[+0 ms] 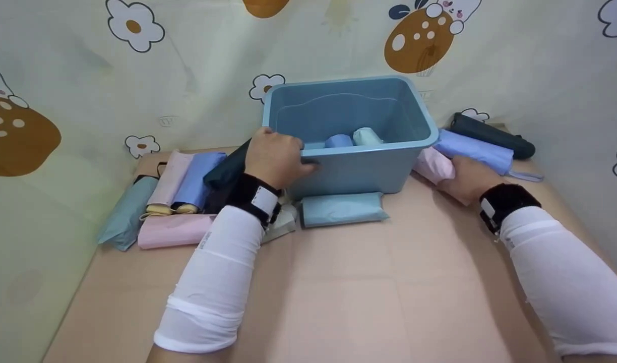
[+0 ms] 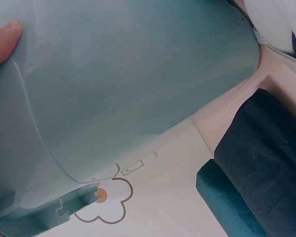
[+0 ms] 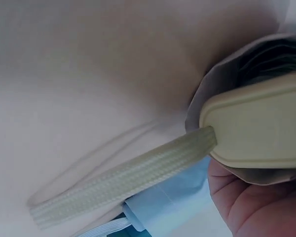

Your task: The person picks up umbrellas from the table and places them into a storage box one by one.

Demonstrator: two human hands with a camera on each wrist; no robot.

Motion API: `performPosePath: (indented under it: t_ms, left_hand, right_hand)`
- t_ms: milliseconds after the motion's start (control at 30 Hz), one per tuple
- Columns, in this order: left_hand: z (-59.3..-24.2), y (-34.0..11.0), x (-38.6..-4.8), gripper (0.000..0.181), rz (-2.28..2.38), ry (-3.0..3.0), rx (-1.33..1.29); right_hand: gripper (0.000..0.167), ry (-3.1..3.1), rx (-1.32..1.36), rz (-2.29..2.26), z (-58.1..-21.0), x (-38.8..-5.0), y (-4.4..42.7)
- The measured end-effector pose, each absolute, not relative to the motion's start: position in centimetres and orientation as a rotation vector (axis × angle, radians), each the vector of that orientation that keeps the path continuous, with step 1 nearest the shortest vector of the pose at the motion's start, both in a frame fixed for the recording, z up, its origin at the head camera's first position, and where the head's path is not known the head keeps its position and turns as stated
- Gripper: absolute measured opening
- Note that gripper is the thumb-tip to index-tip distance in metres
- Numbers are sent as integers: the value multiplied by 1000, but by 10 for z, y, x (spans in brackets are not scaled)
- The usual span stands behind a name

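A blue plastic storage bin (image 1: 351, 169) stands at the back, with a blue roll (image 1: 338, 141) and a pale green roll (image 1: 367, 136) inside. My left hand (image 1: 275, 159) grips the bin's near left corner at the rim; its thumb shows against the bin wall (image 2: 113, 89) in the left wrist view. To the right of the bin, my right hand (image 1: 470, 179) holds a folded pink umbrella (image 1: 435, 165). In the right wrist view, the cream handle (image 3: 259, 126) and woven strap (image 3: 128, 173) of this umbrella face the camera. A blue umbrella (image 1: 475, 150) lies just behind it.
A black umbrella (image 1: 490, 135) lies at the back right. In front of the bin is a teal folded umbrella (image 1: 344, 209). Several more lie on the left, including a green one (image 1: 129, 214), a blue one (image 1: 200, 176) and a pink one (image 1: 172, 232). A patterned cloth hangs behind.
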State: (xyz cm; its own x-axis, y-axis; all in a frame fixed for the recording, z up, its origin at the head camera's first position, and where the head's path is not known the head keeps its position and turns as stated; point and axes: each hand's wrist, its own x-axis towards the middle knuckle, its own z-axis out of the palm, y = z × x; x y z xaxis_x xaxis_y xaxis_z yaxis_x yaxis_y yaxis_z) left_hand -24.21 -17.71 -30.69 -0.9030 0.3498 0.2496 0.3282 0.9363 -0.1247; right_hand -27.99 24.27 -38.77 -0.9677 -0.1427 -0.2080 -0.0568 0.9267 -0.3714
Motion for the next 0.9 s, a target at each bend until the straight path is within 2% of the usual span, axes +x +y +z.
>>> performPosePath:
  t_ms: [467, 900]
  left_hand:
    - [-306, -175, -242, 54, 108, -2831, -513]
    - [-306, -176, -241, 55, 113, -2825, -498]
  right_hand:
    - [63, 2883, -83, -684, -369, -272, 250]
    - [67, 2945, -25, -1021, -339, -265, 248]
